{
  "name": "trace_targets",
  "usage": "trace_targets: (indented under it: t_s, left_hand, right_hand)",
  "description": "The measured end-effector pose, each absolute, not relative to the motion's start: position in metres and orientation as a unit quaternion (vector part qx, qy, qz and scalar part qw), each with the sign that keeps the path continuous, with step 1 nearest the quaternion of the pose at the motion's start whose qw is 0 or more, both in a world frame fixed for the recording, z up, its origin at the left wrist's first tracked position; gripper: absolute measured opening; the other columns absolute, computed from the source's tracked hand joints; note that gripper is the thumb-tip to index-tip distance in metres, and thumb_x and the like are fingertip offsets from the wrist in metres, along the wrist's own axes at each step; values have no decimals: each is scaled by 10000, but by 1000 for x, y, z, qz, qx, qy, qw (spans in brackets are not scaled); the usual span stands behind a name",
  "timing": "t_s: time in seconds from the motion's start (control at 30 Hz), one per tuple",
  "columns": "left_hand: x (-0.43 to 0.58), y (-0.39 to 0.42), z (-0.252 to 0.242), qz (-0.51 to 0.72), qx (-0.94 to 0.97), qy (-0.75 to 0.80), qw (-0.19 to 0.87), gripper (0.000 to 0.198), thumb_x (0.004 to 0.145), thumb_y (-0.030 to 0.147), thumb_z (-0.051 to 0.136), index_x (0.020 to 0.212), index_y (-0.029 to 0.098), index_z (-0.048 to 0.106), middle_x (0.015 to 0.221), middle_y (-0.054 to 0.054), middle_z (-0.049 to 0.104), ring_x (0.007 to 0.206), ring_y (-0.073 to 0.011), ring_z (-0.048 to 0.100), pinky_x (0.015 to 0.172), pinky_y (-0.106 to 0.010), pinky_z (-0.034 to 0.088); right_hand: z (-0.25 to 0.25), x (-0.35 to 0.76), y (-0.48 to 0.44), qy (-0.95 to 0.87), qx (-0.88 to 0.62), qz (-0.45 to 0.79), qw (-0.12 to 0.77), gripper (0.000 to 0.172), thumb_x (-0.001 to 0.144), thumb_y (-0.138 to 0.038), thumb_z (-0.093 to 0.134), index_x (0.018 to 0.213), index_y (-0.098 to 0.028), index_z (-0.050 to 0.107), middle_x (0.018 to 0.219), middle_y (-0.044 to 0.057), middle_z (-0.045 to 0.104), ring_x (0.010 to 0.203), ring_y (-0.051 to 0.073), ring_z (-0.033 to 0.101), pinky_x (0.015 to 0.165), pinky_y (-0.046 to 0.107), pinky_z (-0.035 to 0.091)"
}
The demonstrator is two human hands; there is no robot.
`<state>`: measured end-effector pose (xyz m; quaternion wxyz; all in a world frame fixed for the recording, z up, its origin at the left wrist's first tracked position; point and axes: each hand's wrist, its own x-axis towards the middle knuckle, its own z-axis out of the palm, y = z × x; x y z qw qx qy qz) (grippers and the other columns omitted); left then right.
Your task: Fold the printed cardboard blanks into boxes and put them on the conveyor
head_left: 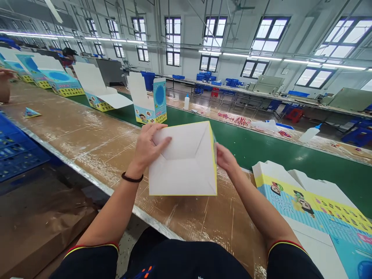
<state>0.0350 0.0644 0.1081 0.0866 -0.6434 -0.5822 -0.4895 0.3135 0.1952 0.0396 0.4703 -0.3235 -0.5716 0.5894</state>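
Observation:
A cardboard box (186, 174) is tilted up in front of me above the brown tabletop, its white bottom with folded flaps facing me and yellow showing along its edges. My left hand (149, 145) grips the box's upper left, thumb lying on the white face and fingers over the top edge. At the right side my right hand (225, 157) holds the box's side wall, its fingertips partly hidden behind it. Just beyond, on the green belt, stands a printed blue and yellow box (151, 108) with its white flap raised.
Flat printed cartons (314, 209) lie stacked at my right. More open boxes (59, 81) line the green belt (232, 139) to the left. A blue crate (20, 147) is at the left edge. White bottles (309, 133) stand across the belt. Another person's hand (5, 83) shows far left.

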Motion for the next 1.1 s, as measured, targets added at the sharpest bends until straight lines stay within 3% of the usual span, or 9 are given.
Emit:
trace_targets:
  t_s: [0.1,0.17,0.33,0.43,0.6,0.83,0.97,1.1]
  left_hand:
    - [33,73,93,-559,-577,-585,114,346,910,421,554,1187,231,641,1264,-99,614,1279,-292,530,1117,-447,430]
    - [34,86,71,-570,-547,-604,101,357,909,407,537,1191,210,633,1239,-123,617,1252,-300,544,1074,-455,459]
    - [64,104,-9,-409,-592,-695,2,311,835,339,575,1097,208,679,1134,-135,667,1153,-325,606,1059,-501,455]
    - [81,100,-45,-280,-652,-703,-36,297,821,332,594,1079,234,704,1207,-148,678,1193,-352,599,1082,-554,424]
    - [79,98,-60,-222,-699,-678,-47,312,864,351,535,1099,246,710,1266,-150,674,1244,-340,593,1117,-545,403]
    - [69,99,-54,-239,-684,-686,-65,353,837,385,522,1078,226,726,1248,-157,687,1205,-356,623,1094,-536,434]
    - [58,98,-55,-262,-679,-682,-69,374,826,453,469,987,240,732,1186,-151,692,1170,-366,641,1050,-525,479]
    - [41,99,-57,-305,-682,-659,-83,354,794,508,456,843,261,705,1043,-136,697,1119,-394,652,1024,-564,499]
  right_hand:
    - [92,330,206,-601,-272,498,563,448,661,-602,840,852,-270,608,866,10,697,888,250,666,898,439,565]
    - [121,337,212,-678,-253,383,574,395,729,-565,801,891,-260,610,889,2,660,883,225,625,867,402,544]
    - [138,336,234,-826,-359,67,429,85,859,-258,610,927,-213,634,966,61,592,930,248,555,887,404,462]
    - [117,334,250,-826,-474,-29,303,243,872,-123,510,1042,-178,674,1067,130,590,1000,295,554,891,426,405]
    - [83,336,259,-801,-568,-45,181,352,922,-72,443,1164,-135,691,1119,198,619,1042,328,566,891,429,372]
    - [69,330,233,-803,-538,-66,248,455,947,-189,562,1399,-141,583,1388,213,551,1282,346,480,1073,461,318]
    - [58,362,198,-792,-523,-53,310,280,987,-280,528,1214,-172,651,1226,158,630,1170,305,545,1009,407,391]
    - [60,454,155,-651,-709,-42,267,219,1021,-284,507,1116,-150,653,1163,146,651,1134,265,577,1004,364,418]
